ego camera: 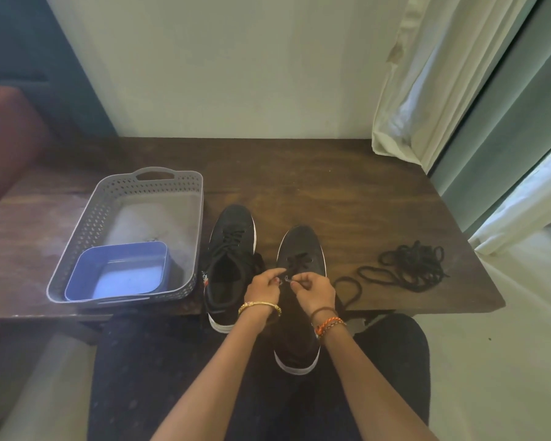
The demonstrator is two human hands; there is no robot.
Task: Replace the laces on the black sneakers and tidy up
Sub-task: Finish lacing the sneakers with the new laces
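Two black fabric sneakers with white soles were seen side by side on the dark wooden worktop [347, 186]. The right sneaker [301, 249] lay at 12 o'clock from both hands, its heel overhanging the near edge. The left hand [261, 289] and the right hand [314, 289] were almost touching, each pinching the thin black lace end [287, 279] over its eyelets. The left sneaker [229, 246], laced, stood at 10 o'clock. One loose tangle of black laces [411, 265] lay at 3 o'clock. One grey perforated plastic basket [109, 205], at 9 o'clock, held one blue plastic tub [121, 259].
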